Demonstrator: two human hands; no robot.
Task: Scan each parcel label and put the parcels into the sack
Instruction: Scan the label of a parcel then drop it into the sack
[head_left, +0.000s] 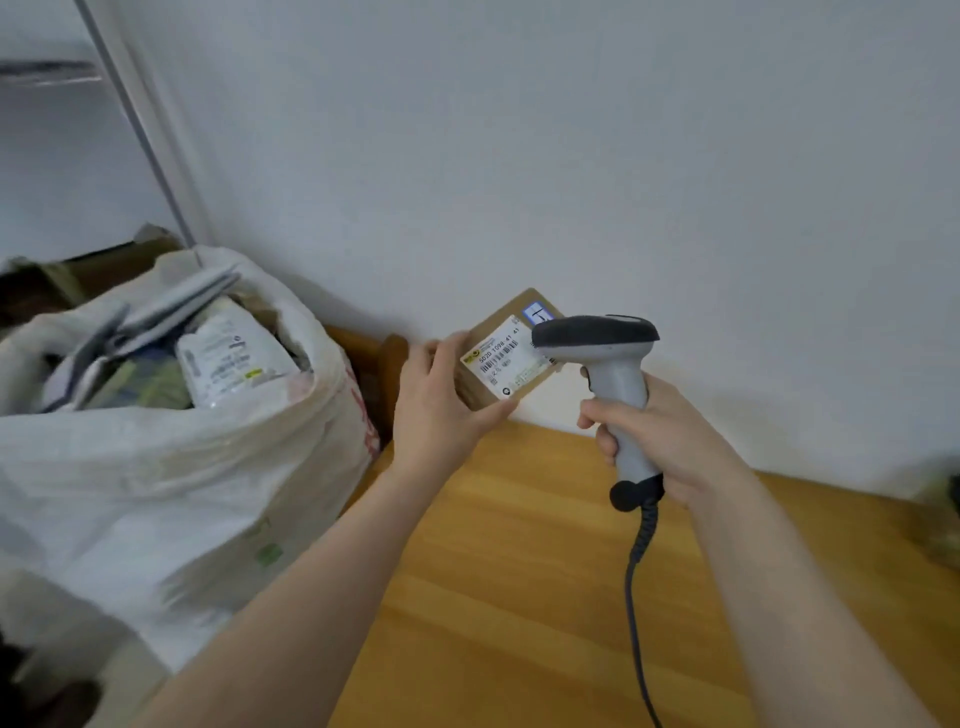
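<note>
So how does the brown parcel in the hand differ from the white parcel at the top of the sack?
The brown parcel is a flat cardboard box; the white parcel is a soft, crinkled pouch. The brown parcel is gripped by the left hand, with the scanner in the right hand close against its label; the white parcel lies in the open sack. Both carry a printed barcode label.

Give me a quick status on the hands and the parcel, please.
Left hand holds brown parcel, label up. Right hand grips scanner at label. Sack open left, nothing between.
</note>
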